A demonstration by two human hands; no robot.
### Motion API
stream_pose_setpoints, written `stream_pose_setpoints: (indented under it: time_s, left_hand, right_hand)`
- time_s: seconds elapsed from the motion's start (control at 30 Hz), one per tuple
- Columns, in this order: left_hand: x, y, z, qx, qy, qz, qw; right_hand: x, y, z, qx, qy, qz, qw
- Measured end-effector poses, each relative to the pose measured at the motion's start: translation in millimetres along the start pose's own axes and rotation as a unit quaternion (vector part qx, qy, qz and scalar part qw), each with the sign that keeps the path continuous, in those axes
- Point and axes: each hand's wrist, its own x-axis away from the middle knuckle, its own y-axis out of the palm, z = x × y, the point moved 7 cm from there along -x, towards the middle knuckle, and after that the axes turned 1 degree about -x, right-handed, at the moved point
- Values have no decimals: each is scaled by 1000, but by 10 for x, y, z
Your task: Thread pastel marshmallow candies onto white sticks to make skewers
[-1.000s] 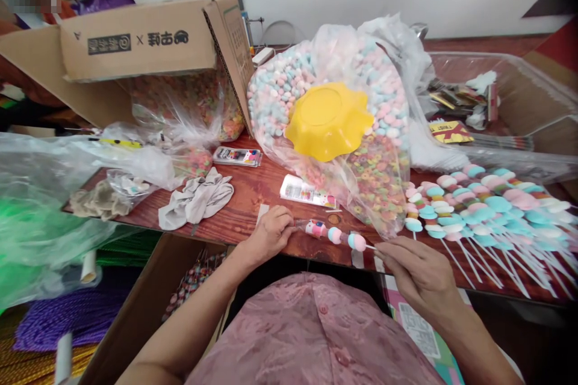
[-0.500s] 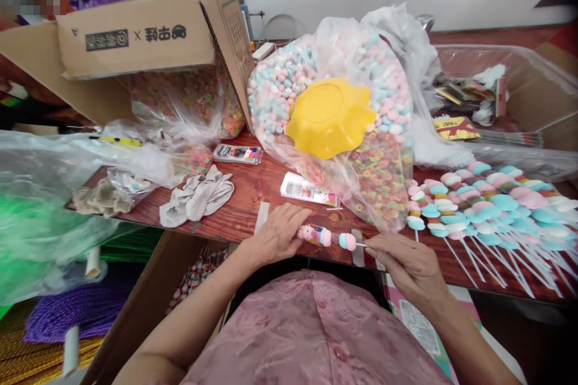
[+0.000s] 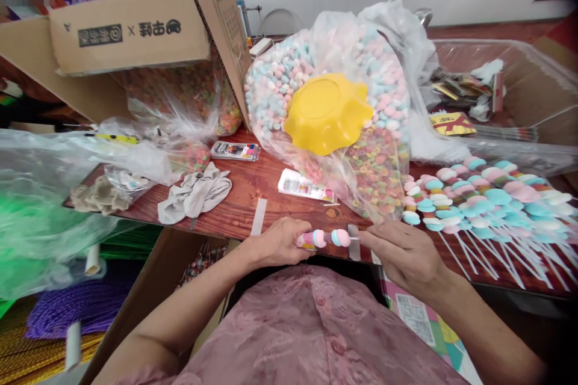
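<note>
Just over the table's front edge I hold a marshmallow skewer (image 3: 340,237) lying level, its pink, blue and white pieces threaded on a white stick. My left hand (image 3: 280,242) is closed around its far end, where a bit of printed clear wrapper shows; the fingers cover most of that end. At the other end, my right hand (image 3: 404,252) pinches the white stick. Flat on the table behind the skewer lies a stack of printed plastic sleeves (image 3: 307,186). Many finished-looking marshmallow skewers (image 3: 501,198) are heaped to the right, sticks toward me.
A yellow wavy-edged bowl (image 3: 328,111) lies upside down on large bags of marshmallows (image 3: 282,75) and candy rings (image 3: 377,174). An open carton (image 3: 135,33) stands at back left, near grey gloves (image 3: 196,192). A clear plastic bin (image 3: 546,90) is at back right.
My left hand has wrapped around the skewer's far end, covering more of it and the printed wrapper. The skewer has shifted slightly left, and my right hand has moved left with it.
</note>
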Motion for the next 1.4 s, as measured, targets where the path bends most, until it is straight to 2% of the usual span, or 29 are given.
stream_pose_setpoints:
  time_s: [0.17,0.27,0.4,0.47,0.57,0.67,0.8,0.9,1.1,1.2,1.4]
  left_hand:
    - [-29,44,-1,-32,-21,36,999]
    - [-9,60,-27,-96,-21,58,993]
    - [7,108,-18,-139,-6,41,989]
    - [5,126,6,-99,-10,22,995]
    - [-8,147,51,15,-33,1,999]
    - [-27,154,34,101,-74,5,992]
    - [-42,123,-102,125,-139,52,981]
    - [-58,116,-150,123,-140,70,980]
    - [-75,101,-78,75,-105,52,990]
    - [-52,72,0,45,-93,28,994]
    - [0,138,120,100,-91,-42,990]
  right_hand:
    - [-120,96,-153,5,15,-27,1000]
    - [-106,63,-94,-5,51,-30,998]
    - [-30,28,51,-22,87,-38,995]
    - [-12,52,83,-23,87,-54,994]
    - [-30,85,74,-20,73,-72,995]
    - [-78,84,18,-22,56,-80,995]
    - [-119,65,-87,-5,41,-105,994]
    - [-117,39,-156,5,28,-120,992]
    - [-76,-11,-129,35,47,-121,991]
    - [-64,-38,-98,59,62,-100,991]
    - [-63,-68,-138,106,42,-35,993]
